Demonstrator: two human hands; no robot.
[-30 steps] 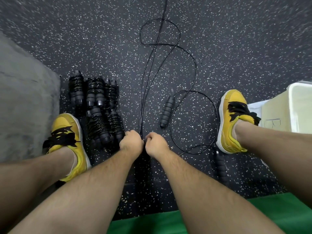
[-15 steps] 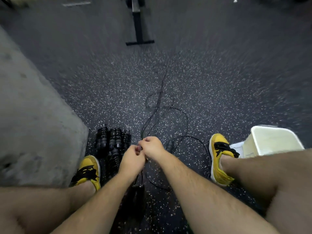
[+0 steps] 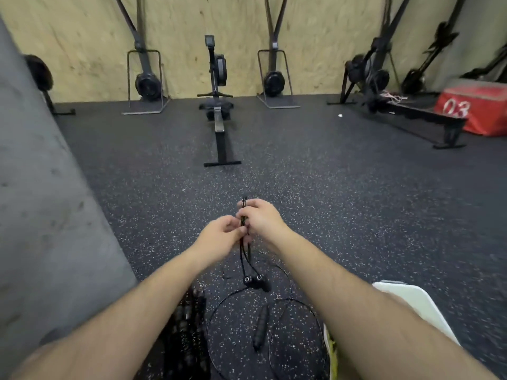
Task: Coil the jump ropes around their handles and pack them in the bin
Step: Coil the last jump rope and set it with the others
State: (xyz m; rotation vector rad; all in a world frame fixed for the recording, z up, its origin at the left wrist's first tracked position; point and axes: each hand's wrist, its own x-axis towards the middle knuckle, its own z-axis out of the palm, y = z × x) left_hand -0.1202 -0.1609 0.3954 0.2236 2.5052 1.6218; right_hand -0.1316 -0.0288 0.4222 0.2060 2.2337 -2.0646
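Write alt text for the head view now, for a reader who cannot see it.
The left hand and right hand grip a doubled black jump rope whose handles dangle below. On the speckled floor lie an uncoiled rope, coiled ropes left, a white bin right.

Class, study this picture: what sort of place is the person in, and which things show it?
Most likely a gym: a rower stands on speckled rubber floor, a red box marked 03 sits far right, and the left hand and right hand hold a jump rope.
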